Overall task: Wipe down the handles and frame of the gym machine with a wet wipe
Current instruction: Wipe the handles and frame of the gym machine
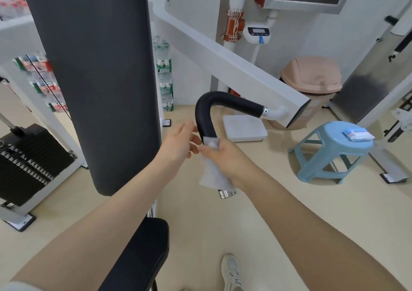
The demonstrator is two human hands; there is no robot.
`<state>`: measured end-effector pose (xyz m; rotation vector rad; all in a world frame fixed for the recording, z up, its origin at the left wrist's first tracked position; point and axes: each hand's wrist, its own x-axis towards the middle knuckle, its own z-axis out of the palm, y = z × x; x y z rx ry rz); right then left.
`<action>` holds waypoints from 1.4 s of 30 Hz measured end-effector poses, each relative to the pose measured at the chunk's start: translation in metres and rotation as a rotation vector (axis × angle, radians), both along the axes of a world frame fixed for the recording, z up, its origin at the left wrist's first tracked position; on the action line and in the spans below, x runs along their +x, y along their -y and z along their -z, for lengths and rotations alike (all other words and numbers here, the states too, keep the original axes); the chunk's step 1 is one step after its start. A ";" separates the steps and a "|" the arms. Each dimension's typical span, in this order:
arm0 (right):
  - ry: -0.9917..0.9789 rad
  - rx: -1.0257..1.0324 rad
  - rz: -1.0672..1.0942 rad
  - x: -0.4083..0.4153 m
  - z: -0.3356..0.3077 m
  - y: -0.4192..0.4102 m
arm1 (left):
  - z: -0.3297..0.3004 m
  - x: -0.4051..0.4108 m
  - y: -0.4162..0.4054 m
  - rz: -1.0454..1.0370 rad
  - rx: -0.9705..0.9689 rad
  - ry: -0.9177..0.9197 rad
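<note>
Head view: right hand (pixel 225 154) wrapped around the lower straight run of the black curved handle (pixel 208 110), with the white wet wipe (pixel 211 172) pressed between palm and grip. Wipe bunched and damp-looking, sleeved around the bar from just below the bend down almost to the chrome end cap (pixel 226 193), which pokes out bare beneath it. Left hand (pixel 178 144) just beside the handle on its inner side, fingers loosely spread, holding nothing; fingertips close to the foam, contact impossible to confirm.

Progress, as a judgement: early to middle. Only this one handle under the wipe, and only its lower part covered; upper bend and the horizontal run toward the silver collar (pixel 265 111) uncovered and apparently yet to be wiped. White frame arm (pixel 223 56) rising from the collar up and leftward, not touched by either hand. No way of telling from surface sheen which parts are already clean.

Handle matte black, foam- or rubber-coated, hooked like a cane. Tall dark back pad (pixel 93 67) at left, weight stack (pixel 26 161) beyond it. Pack of wipes (pixel 359 133) lying on the blue stool (pixel 316 156) at right, well apart from the hands. Pink bin (pixel 312 76) behind the frame arm.
</note>
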<state>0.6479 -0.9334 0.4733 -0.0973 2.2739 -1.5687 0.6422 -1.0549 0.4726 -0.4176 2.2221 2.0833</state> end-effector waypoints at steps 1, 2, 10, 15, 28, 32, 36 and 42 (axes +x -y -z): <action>-0.065 0.040 0.026 -0.005 0.003 0.005 | 0.001 0.000 -0.001 -0.009 0.001 -0.015; -0.124 0.095 0.040 -0.003 0.004 0.008 | 0.001 0.000 -0.001 -0.015 -0.002 -0.026; -0.701 0.869 -0.297 0.044 0.027 -0.031 | 0.004 -0.001 0.011 -0.021 -0.019 -0.013; -1.185 0.966 -1.029 0.006 0.015 -0.045 | 0.001 -0.002 0.014 -0.088 0.018 -0.011; -1.451 0.929 -1.018 -0.080 -0.038 -0.021 | -0.009 0.003 0.012 -0.409 -0.035 -0.068; -1.620 0.769 -0.845 -0.083 -0.028 -0.015 | -0.012 0.004 0.000 -0.442 -0.007 -0.075; -1.657 0.645 -0.817 -0.071 -0.014 -0.026 | -0.013 0.005 -0.004 -0.464 -0.010 -0.089; -1.171 0.708 -0.465 -0.123 -0.051 0.011 | -0.018 -0.002 -0.016 -0.527 -0.009 -0.086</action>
